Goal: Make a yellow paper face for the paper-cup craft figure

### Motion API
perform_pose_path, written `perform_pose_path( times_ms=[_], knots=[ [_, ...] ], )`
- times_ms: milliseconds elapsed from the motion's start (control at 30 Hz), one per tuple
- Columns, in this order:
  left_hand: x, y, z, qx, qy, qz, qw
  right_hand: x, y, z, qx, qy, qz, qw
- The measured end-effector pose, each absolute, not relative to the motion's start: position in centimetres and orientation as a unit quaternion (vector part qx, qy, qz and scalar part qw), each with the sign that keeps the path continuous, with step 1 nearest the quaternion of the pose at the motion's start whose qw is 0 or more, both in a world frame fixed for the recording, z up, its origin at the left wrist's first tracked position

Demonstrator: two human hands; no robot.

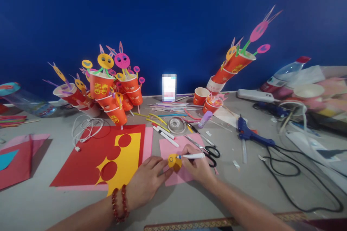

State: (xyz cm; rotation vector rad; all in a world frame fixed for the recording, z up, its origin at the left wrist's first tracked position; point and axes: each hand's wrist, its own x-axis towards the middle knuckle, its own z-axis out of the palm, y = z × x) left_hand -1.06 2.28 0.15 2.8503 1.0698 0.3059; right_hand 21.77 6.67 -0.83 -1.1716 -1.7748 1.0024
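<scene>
A small yellow paper disc [177, 165] lies over a pink sheet [168, 148], with a blue ring drawn on its left part. My left hand [146, 178], beaded bracelets at the wrist, pinches the disc's left edge between thumb and fingers. In my right hand [199, 168] is a white marker [195, 156], its blue tip against or just over the disc. Black-handled scissors [213, 151] lie just beyond the right hand. Left of my hands, cut-out yellow paper [121, 168] rests on a red sheet [78, 166].
Decorated red paper cups [101, 86] stand stacked at the back left, more cups [230, 68] at the back right. A phone [169, 88] leans on the blue wall. Markers [165, 136], a tape roll [176, 124], a glue gun [253, 134] and its black cord [303, 209] lie around.
</scene>
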Motion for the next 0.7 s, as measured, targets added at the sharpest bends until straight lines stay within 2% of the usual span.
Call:
perform_pose_path(
  times_ms=[700],
  knots=[
    [-1.05,2.39,0.25,0.932,0.344,0.102,0.04,21.82,6.56,-0.88,-0.466,-0.697,0.399,0.372]
  ],
)
